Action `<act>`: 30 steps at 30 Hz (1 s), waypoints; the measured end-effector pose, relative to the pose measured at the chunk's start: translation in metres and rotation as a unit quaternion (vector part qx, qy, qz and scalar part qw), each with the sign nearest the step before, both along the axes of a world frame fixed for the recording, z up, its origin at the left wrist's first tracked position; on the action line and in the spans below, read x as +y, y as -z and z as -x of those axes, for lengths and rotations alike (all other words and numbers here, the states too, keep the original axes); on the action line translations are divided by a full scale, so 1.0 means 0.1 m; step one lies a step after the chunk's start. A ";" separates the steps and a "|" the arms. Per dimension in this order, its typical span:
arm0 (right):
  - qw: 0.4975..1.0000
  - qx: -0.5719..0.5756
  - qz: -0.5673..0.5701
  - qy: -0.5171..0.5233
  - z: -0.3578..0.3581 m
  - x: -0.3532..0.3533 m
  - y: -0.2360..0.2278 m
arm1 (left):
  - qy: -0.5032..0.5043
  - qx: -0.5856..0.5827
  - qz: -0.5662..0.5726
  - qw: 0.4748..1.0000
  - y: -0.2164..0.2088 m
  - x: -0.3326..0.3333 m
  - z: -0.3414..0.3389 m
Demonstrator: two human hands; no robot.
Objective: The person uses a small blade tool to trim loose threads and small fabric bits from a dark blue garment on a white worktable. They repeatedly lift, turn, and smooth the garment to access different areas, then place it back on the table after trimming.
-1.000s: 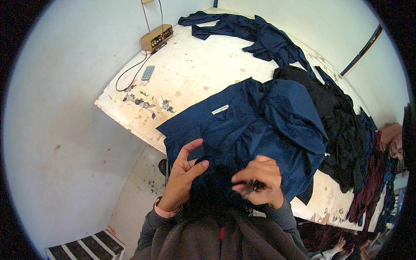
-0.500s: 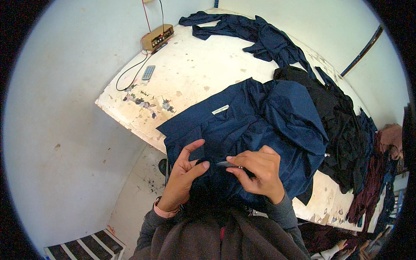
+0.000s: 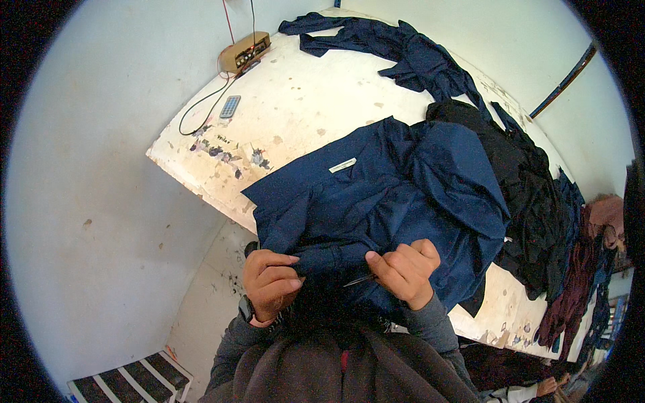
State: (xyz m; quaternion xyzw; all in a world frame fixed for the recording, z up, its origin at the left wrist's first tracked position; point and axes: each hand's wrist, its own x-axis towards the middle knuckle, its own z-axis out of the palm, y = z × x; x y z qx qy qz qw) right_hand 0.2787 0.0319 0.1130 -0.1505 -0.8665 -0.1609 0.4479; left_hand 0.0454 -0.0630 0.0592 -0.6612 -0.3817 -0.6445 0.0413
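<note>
A navy blue garment (image 3: 322,201) with a small white label lies spread at the table's near edge, its close side hanging toward me. My left hand (image 3: 272,282) is closed on the garment's near edge, fingers curled over the cloth. Across from it, my right hand (image 3: 406,275) is closed with the thumb pressed on the same edge. From under its fingers a pair of small thread snips (image 3: 358,281) sticks out, thin metal blades pointing left. The handle part is hidden in the palm. A strip of cloth is stretched between both hands.
More navy clothing (image 3: 416,57) lies along the far side of the white table (image 3: 322,101). Black garments (image 3: 524,188) and maroon ones (image 3: 571,295) are heaped at right. A wooden radio box (image 3: 246,52) with wires and a remote (image 3: 230,106) sit far left. Another person's hand (image 3: 545,387) shows lower right.
My left hand has turned from open-fingered to gripping the cloth edge. My right hand has moved slightly down and right, snips now tucked lower, thumb on the garment.
</note>
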 end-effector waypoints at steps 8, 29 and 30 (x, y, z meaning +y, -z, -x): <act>1.000 -0.003 0.023 -0.013 -0.04 -0.05 0.02 | -0.022 0.059 0.027 0.998 -0.07 -0.05 0.02; 0.920 -0.207 0.330 -0.031 -0.70 -0.21 0.24 | -0.225 -0.147 0.413 0.870 0.38 0.07 0.45; 0.920 -0.206 0.333 -0.034 -0.70 -0.21 0.25 | -0.242 -0.100 0.384 0.886 0.33 0.10 0.42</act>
